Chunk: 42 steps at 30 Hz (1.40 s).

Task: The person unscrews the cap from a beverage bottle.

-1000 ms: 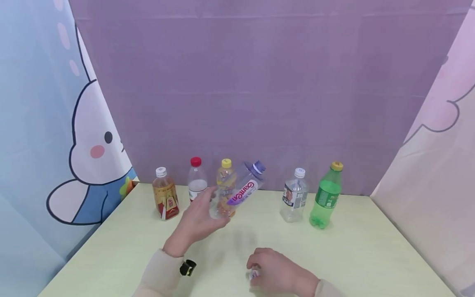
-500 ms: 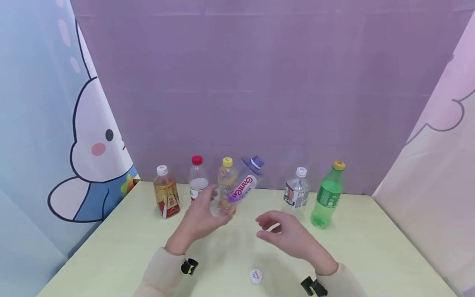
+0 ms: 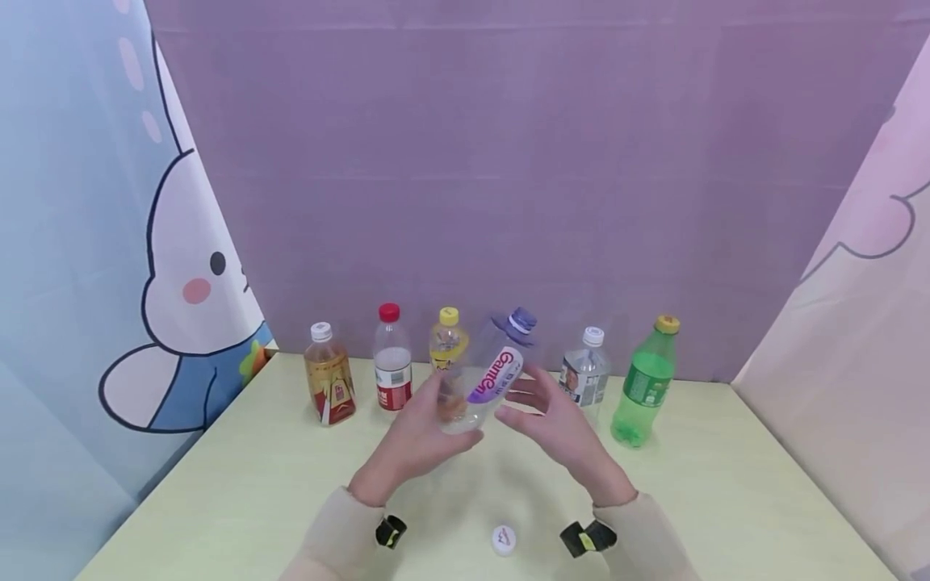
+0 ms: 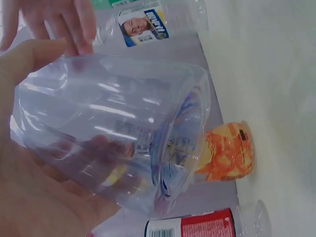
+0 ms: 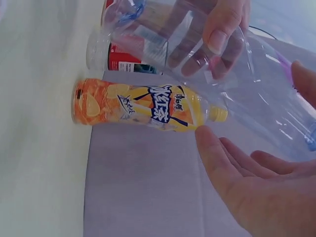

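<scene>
Over the table [image 3: 726, 484]: Ganten bottle [image 3: 497, 376], tilted, left hand [image 3: 412, 440] curled round its bottom end. Right hand [image 3: 567, 428] up there too, fingers loosely bent, gripping nothing; lining up, I'd guess, needs to curl in. White cap's [image 3: 504, 541] on the table.

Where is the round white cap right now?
In the head view, the round white cap lies on the table near the bottom edge, just right of centre, between the left sleeve and right sleeve.
</scene>
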### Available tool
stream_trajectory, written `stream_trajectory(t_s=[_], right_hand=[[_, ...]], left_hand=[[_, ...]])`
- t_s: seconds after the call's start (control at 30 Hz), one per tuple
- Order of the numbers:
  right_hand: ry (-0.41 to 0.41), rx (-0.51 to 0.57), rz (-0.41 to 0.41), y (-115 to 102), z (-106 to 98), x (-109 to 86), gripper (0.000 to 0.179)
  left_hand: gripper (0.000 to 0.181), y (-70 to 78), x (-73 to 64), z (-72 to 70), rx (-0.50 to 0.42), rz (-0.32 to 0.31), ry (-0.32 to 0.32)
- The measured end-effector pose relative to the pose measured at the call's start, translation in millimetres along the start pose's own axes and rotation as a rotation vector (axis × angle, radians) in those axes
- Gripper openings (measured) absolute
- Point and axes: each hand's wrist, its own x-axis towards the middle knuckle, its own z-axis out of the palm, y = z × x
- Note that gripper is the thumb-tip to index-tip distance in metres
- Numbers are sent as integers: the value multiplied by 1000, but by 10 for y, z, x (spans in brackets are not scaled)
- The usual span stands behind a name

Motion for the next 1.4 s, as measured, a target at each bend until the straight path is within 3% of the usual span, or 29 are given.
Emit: stream_trajectory(t_s=[0.27,0.4,0.73,0.9,0.97,1.03,1.2,1.4], right_hand=[[-25,216,-1,26,-21,-1,84],[-27,273,3,27,-12,-2,85],[-12,273,-10,69,-56,9,77],[-13,243,-18,94,-113,22,77],[0,220,2,104,-144,19,77],[12,198,27,116,-185,17,77],[60,109,58,146,-306,24,75],[72,84,16,127,-412,23,76]], left_hand=[[97,12,-10,133,-4,5,-42],[94,0,-12,184,-5,17,-61],[92,17,-27,251,9,10,-136],[95,15,-23,156,21,3,-208],[94,8,-15,89,15,13,-210],[90,2,4,20,1,27,-165],[75,-21,101,-84,-15,64,39],[58,-68,260,-82,-2,182,258]])
